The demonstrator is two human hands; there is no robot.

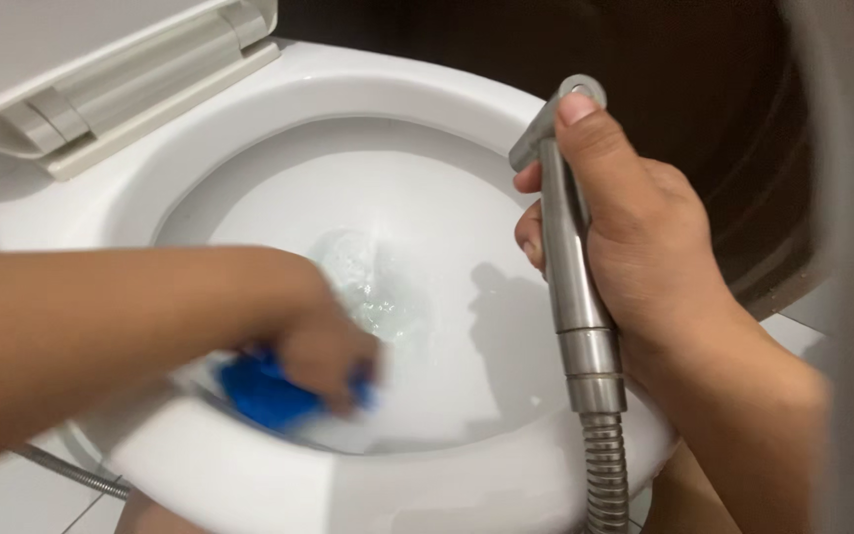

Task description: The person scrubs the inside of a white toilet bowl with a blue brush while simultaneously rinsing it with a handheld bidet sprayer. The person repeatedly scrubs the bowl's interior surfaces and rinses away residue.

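Filling most of the view, a white toilet bowl [249, 465] with its seat and lid [101, 69] raised at upper left, a little foamy water pooled at the bottom of the basin. Reaching in from the left across the near rim, the left arm, ending in the left hand [323, 356], blurred, fingers curled closed around a blue scrubber [264, 391] pressed against the inner wall of the bowl just under the near rim. Rising at right over the bowl's right rim, the right hand [635, 247], wrapped tight around a metal spray nozzle [570, 247] held upright, thumb pressed on the lever at its top, head turned toward the basin. Hanging below that nozzle, a ribbed metal hose [605, 475] running down past the front edge of the bowl. Showing at lower left beneath the bowl, a second thin metal hose [71, 473] against pale floor tiles [12, 499].
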